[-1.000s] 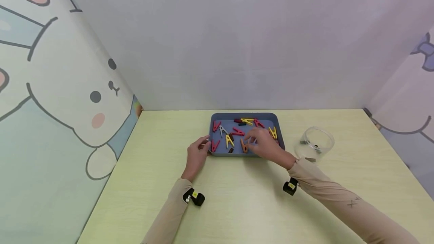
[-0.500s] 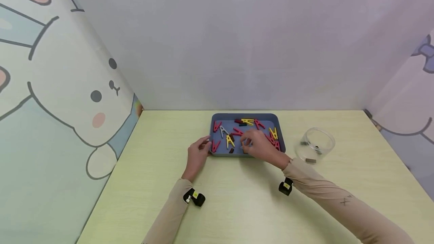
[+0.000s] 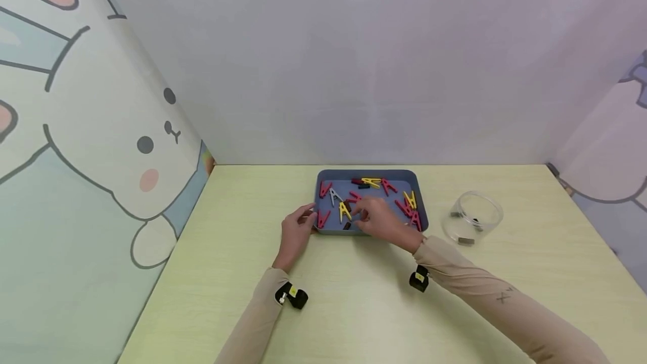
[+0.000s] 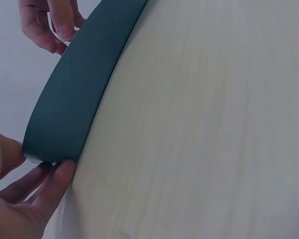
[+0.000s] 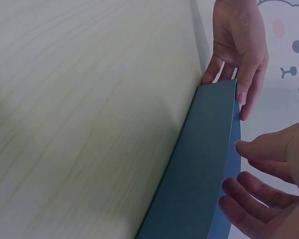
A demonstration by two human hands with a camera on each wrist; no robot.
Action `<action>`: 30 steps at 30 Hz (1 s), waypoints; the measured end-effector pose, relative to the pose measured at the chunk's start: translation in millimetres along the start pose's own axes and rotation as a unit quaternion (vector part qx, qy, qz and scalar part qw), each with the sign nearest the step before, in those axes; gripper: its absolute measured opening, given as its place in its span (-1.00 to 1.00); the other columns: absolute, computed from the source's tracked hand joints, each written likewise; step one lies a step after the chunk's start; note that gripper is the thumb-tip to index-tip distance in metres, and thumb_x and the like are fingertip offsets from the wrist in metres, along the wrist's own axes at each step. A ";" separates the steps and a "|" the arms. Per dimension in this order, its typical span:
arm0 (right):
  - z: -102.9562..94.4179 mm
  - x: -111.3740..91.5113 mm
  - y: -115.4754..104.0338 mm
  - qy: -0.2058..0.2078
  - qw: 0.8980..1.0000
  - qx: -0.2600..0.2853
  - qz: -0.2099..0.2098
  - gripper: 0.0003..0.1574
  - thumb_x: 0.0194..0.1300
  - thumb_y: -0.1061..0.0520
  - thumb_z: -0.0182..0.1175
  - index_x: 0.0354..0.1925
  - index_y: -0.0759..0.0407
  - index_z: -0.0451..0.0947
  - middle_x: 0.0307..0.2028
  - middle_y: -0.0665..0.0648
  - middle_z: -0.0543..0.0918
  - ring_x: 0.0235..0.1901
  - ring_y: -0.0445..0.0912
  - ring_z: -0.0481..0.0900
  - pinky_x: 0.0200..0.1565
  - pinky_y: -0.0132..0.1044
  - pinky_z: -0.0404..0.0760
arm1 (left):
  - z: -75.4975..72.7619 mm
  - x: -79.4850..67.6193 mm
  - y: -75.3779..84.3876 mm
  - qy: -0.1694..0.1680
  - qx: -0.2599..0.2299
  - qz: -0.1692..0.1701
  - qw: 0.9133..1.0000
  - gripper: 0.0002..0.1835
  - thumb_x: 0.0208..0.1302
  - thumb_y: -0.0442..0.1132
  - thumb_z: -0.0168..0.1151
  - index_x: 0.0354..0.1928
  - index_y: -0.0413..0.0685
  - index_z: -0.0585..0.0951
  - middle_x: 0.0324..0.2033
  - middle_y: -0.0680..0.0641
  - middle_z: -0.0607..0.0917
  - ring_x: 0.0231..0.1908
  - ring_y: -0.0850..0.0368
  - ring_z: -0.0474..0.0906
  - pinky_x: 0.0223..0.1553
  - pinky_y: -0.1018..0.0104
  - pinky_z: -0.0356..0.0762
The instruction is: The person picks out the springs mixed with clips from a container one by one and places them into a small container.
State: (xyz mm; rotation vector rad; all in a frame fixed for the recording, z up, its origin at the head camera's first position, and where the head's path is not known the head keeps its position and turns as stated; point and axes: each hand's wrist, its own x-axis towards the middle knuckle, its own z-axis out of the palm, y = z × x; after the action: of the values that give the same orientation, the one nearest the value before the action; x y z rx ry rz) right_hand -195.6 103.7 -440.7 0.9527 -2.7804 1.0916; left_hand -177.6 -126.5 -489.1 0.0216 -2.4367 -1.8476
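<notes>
A blue-grey tray [image 3: 331,232] lies on the table, with red, yellow and grey spring clips in it. My left hand [image 3: 295,237] grips its near left corner, thumb at the rim and fingers against the outer wall. My right hand [image 3: 382,221] hovers over the tray's middle front. Its fingers are loosely bent and apart, with nothing seen between them; the same right hand [image 5: 274,184] shows a gap from thumb to fingers in the right wrist view. Closest to its fingertips are a yellow clip [image 3: 344,212] and a small dark piece [image 3: 346,226].
A clear round container [image 3: 474,215] stands right of the tray, with a few small dark pieces at it. Red clips [image 3: 407,208] and a yellow clip [image 3: 410,200] lie in the tray's right part. A pale wall backs the table [image 3: 328,308].
My right hand has moved left across the tray, uncovering red clips on the right. The orange clip by its fingertips is now hidden from the head view. My left hand stays put.
</notes>
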 end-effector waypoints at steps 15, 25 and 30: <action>13.8 12.4 0.7 -0.023 0.999 0.024 0.001 -0.85 0.03 0.30 0.41 -0.35 0.25 0.67 -0.37 0.15 0.63 -0.47 -0.19 0.51 -0.43 -0.37 0.57 | -0.7 0.6 -0.9 -0.002 -0.007 0.008 1.000 -0.68 0.30 -0.35 0.20 0.08 -0.20 0.60 -0.20 -0.19 0.67 -0.26 -0.03 0.66 -0.42 0.27 0.68; 19.7 19.7 -2.0 -0.040 0.999 0.010 0.032 -0.85 -0.03 0.25 0.47 -0.45 0.18 0.65 -0.50 0.02 0.62 -0.49 -0.23 0.54 -0.43 -0.37 0.60 | -0.3 0.6 0.6 -0.002 -0.004 0.020 1.000 -0.70 0.29 -0.38 0.19 0.06 -0.22 0.61 -0.20 -0.23 0.67 -0.26 -0.07 0.66 -0.43 0.24 0.69; 21.2 22.7 -0.3 -0.050 0.998 0.000 0.029 -0.84 -0.05 0.27 0.48 -0.48 0.20 0.64 -0.53 0.00 0.59 -0.53 -0.23 0.50 -0.46 -0.37 0.58 | -0.4 -0.5 2.4 -0.001 0.000 0.017 1.000 -0.69 0.30 -0.37 0.18 0.07 -0.24 0.60 -0.20 -0.23 0.66 -0.25 -0.07 0.66 -0.43 0.25 0.69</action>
State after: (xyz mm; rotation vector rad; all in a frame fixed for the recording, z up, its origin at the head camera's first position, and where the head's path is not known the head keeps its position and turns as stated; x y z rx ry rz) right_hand -209.5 78.2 -451.6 0.9577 -2.9055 1.0816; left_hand -176.9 -126.2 -486.7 -0.0232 -2.4223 -1.8355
